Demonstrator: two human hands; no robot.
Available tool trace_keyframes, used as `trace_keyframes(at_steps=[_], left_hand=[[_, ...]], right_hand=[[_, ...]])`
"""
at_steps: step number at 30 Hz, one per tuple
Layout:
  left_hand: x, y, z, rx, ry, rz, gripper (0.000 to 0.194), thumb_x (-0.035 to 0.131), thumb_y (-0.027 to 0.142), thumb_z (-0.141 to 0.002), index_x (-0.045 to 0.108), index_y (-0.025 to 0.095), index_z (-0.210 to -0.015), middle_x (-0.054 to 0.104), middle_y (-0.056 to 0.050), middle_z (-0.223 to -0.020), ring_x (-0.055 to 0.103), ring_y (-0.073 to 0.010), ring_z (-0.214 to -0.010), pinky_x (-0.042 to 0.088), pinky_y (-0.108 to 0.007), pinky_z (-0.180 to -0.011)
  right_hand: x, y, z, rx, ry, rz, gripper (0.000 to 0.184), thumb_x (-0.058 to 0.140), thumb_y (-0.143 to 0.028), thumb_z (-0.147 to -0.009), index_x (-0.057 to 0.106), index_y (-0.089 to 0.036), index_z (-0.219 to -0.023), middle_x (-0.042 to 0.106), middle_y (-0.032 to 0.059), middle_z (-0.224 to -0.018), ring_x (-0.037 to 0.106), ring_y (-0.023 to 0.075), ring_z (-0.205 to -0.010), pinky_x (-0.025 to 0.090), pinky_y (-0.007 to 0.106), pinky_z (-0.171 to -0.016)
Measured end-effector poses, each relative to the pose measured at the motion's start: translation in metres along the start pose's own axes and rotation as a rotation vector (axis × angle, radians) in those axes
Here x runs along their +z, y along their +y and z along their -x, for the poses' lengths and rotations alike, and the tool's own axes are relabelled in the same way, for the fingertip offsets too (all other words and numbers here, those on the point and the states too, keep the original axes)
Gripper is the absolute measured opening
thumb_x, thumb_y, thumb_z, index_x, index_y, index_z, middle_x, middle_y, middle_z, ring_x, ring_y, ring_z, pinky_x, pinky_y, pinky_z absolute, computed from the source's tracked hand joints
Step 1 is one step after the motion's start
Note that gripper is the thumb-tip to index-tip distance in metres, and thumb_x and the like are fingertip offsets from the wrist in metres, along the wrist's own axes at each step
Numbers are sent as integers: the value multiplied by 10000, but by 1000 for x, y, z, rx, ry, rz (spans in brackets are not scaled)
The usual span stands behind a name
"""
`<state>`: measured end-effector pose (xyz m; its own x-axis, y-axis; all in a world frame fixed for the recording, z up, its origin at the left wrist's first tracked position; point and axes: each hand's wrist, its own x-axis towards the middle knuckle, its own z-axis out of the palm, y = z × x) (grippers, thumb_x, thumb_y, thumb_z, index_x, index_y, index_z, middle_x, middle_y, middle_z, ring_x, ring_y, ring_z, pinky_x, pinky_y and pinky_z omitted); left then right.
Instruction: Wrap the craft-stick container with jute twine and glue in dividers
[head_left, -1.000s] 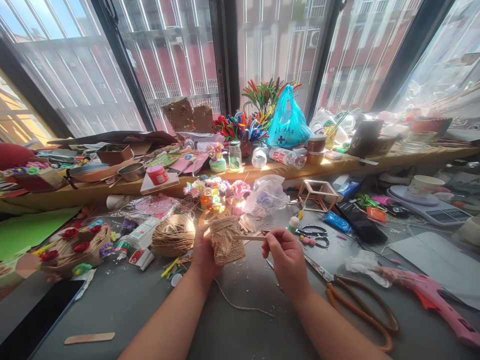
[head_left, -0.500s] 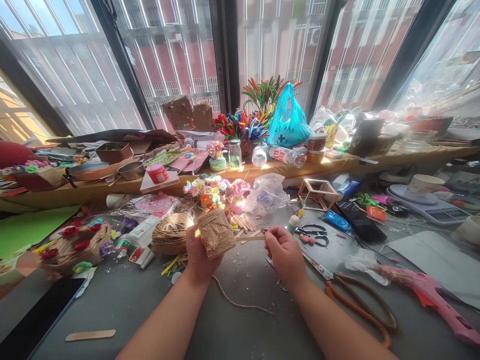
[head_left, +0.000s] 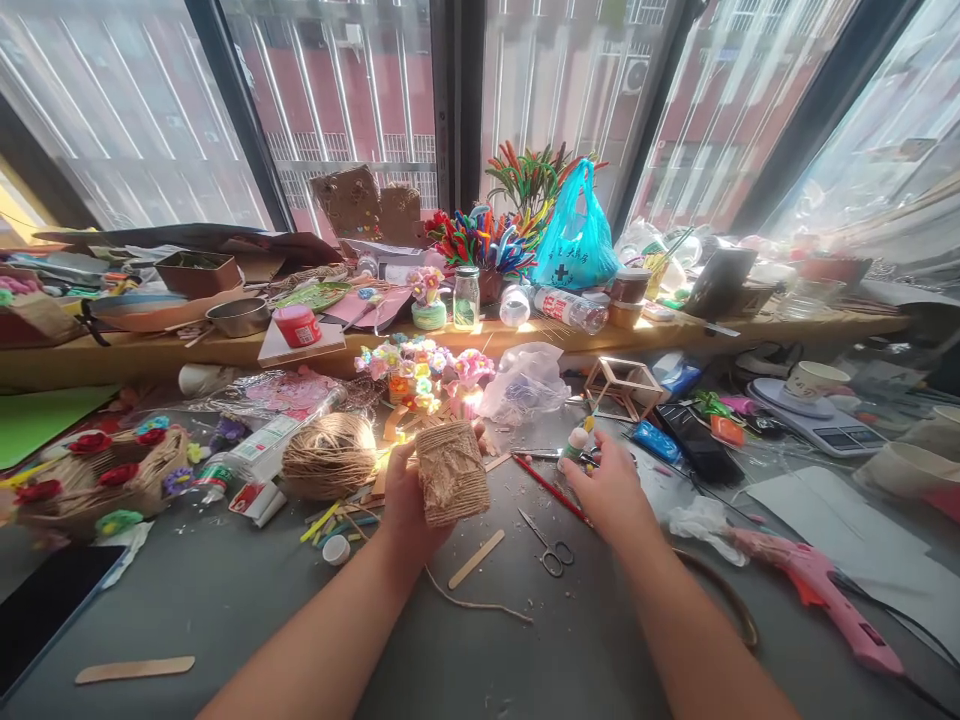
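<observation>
A dark-screened phone (head_left: 60, 610) lies at the left side of a crowded grey table (head_left: 450, 670), near a flat wooden stick (head_left: 135, 670) and below a basket (head_left: 64, 512) trimmed with red flowers. A ball of twine (head_left: 328, 455) sits just beside the person's left hand (head_left: 415, 500), which grips a twine-wrapped block (head_left: 454, 475) above the table, a rough tan patch on its near face. Beneath it lie a loose string (head_left: 491, 605) and a second wooden stick (head_left: 477, 559). Small scissors (head_left: 551, 560) and a red pencil (head_left: 551, 487) rest to the right, beside a small bottle (head_left: 575, 443). Thumb and fingers of the right hand (head_left: 611, 490) curve around the bottle; whether they have closed on it cannot be told. A pink glue gun (head_left: 825, 590) lies farther right.
</observation>
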<state>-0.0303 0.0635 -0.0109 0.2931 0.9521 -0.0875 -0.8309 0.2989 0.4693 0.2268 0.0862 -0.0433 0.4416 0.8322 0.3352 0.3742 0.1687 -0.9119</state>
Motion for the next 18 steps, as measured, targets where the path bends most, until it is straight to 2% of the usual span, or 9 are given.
trace_keyframes(at_steps=[3, 7, 9, 11, 13, 15, 18], left_hand=[[0, -6, 1, -56, -25, -15, 566, 606, 461, -835, 679, 126, -1285, 771, -157, -1128, 721, -324, -1051, 585, -401, -858], [-2, -6, 1, -66, -26, -18, 530, 602, 451, -840, 704, 113, -1235, 780, -157, -1071, 732, -336, -986, 567, -426, -858], [-1, -4, 0, -75, -6, -23, 512, 604, 444, -836, 721, 100, -1197, 786, -157, -1019, 740, -326, -923, 565, -419, -829], [1, -3, 0, -97, 25, -32, 493, 614, 446, -824, 742, 88, -1138, 790, -156, -952, 742, -314, -842, 562, -401, -775], [4, -2, 1, -124, 47, -41, 483, 624, 466, -814, 761, 78, -1066, 786, -152, -872, 733, -300, -761, 552, -382, -716], [8, -1, 3, -133, 49, -51, 491, 628, 491, -805, 771, 73, -1017, 773, -145, -802, 718, -291, -704, 542, -373, -676], [13, -2, 5, -100, 59, -56, 440, 661, 465, -773, 775, 86, -967, 756, -121, -751, 707, -283, -692, 533, -362, -668]], right_hand=[[9, 0, -1, -11, -94, 104, 256, 798, -341, -667, 712, -235, -883, 701, 93, -920, 611, 327, -932, 451, 427, -851], [3, -34, 17, -112, -207, 149, 249, 725, -415, -851, 700, -264, -1048, 743, 70, -1010, 655, 293, -939, 472, 380, -799], [-5, -57, 27, -304, -272, 145, 225, 721, -411, -899, 690, -270, -1072, 732, 57, -1000, 664, 261, -899, 485, 349, -760], [-13, -76, 35, -521, -340, 158, 162, 693, -329, -942, 685, -269, -1092, 696, 47, -972, 654, 217, -832, 495, 313, -700], [-18, -90, 39, -665, -377, 184, 170, 669, -241, -962, 678, -270, -1129, 682, 47, -1001, 659, 191, -833, 506, 285, -684], [-21, -98, 40, -735, -405, 209, 208, 661, -178, -962, 670, -271, -1148, 687, 45, -1031, 666, 178, -865, 519, 272, -718], [-22, -102, 42, -765, -440, 244, 245, 659, -140, -961, 667, -270, -1168, 692, 38, -1038, 661, 166, -864, 519, 267, -745]])
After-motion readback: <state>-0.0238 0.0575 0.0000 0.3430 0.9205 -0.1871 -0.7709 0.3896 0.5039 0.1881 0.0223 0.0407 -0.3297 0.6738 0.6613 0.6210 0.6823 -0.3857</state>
